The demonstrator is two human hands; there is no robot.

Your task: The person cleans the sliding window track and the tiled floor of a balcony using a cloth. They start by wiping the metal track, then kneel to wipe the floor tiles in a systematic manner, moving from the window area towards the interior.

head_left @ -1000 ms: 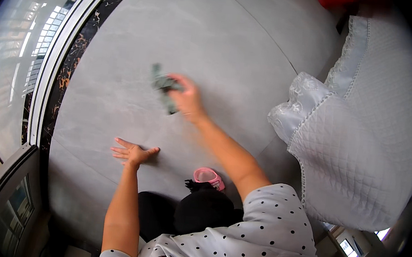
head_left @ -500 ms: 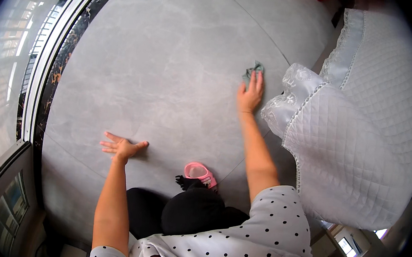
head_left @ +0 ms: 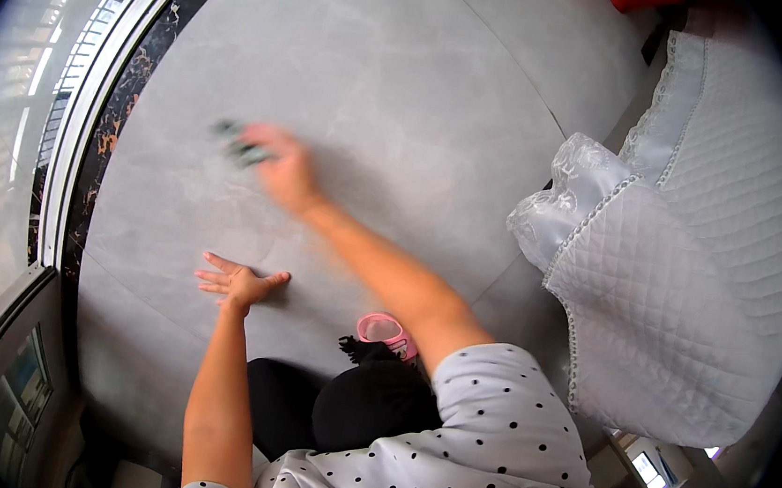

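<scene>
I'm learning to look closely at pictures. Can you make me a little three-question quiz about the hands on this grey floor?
1. True or false: the left hand lies flat on the grey floor with its fingers spread.
2. What does the right hand press on the floor? A) a small dark cloth B) a red cup C) a book
3. Fill in: the white quilted bedcover lies on the person's ____ side.

Key: 1 true. 2 A, though it is blurred. 3 right.
</scene>
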